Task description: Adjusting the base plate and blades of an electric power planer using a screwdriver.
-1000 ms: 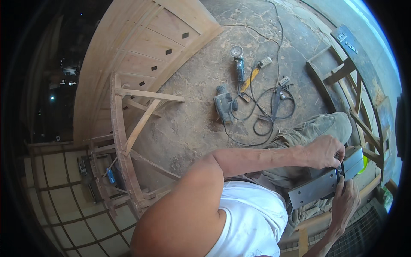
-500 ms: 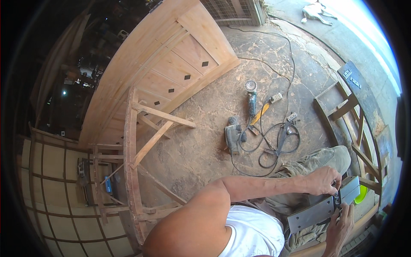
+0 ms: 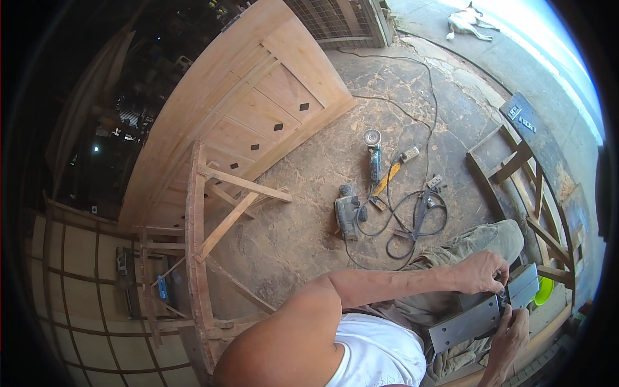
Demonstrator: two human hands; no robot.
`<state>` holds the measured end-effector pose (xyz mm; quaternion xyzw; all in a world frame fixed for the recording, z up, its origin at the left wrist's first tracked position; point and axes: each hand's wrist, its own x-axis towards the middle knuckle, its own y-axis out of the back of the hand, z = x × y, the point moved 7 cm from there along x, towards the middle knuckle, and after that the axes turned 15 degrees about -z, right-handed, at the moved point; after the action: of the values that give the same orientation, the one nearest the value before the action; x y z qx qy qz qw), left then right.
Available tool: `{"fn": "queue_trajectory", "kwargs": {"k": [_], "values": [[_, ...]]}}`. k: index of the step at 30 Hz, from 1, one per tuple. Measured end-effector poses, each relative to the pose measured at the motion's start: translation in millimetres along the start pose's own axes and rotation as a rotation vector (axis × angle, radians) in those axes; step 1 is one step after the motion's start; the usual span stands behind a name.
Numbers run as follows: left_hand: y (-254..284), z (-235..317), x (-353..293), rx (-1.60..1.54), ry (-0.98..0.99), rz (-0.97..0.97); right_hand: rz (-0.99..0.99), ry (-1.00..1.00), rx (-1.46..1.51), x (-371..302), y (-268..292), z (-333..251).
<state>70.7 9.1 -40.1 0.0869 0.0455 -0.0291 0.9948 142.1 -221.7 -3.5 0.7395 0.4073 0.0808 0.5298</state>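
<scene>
Across my lap lies what looks like an upturned power planer (image 3: 465, 324), its flat grey sole in two plates with small holes and a dark gap between them. My left hand (image 3: 483, 272) reaches over from the left, fingers bent into a pinch above that gap; a small dark, shiny part shows under the fingertips, too small to name. At the planer's near edge is my right hand (image 3: 509, 337), thumb and forefinger up against the gap, the other fingers curled round its side and partly hidden.
On the floor lie an angle grinder (image 3: 374, 161), a grey power tool (image 3: 346, 213), a yellow tool (image 3: 389, 178) and a looped cable (image 3: 419, 222). A panelled wooden door (image 3: 219, 129) leans behind a wooden trestle (image 3: 195, 258). A green bowl (image 3: 545, 291) sits beside a wooden frame (image 3: 516, 164). A dog (image 3: 469, 24) lies outside.
The whole view has shifted slightly. Both hands stay at the planer's gap, with the left fingers slightly changed in position.
</scene>
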Motion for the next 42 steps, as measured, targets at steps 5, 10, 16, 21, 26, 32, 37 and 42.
{"fn": "queue_trajectory", "kwargs": {"k": [5,10,16,21,26,32,37,42], "values": [[-1,-1,-1,-0.017,-0.003,0.008,0.140,0.276,-0.121,-6,25,-57],[-2,-2,-1,-0.017,0.004,0.007,0.101,0.117,-0.153,0,3,-7],[-1,0,-1,-0.032,0.001,-0.004,0.099,0.117,-0.014,-4,11,-29],[-2,-4,2,-0.010,-0.007,0.003,0.081,0.057,-0.116,0,9,-17],[1,2,-1,-0.042,0.019,-0.019,0.085,0.147,-0.065,-3,11,-14],[0,1,-1,-0.025,0.020,-0.025,0.111,0.151,-0.025,-9,24,-48],[0,1,-2,-0.019,0.016,-0.009,0.063,0.107,0.002,-5,1,2],[0,1,-3,-0.036,0.027,-0.032,0.126,0.121,-0.045,-8,22,-45]]}}
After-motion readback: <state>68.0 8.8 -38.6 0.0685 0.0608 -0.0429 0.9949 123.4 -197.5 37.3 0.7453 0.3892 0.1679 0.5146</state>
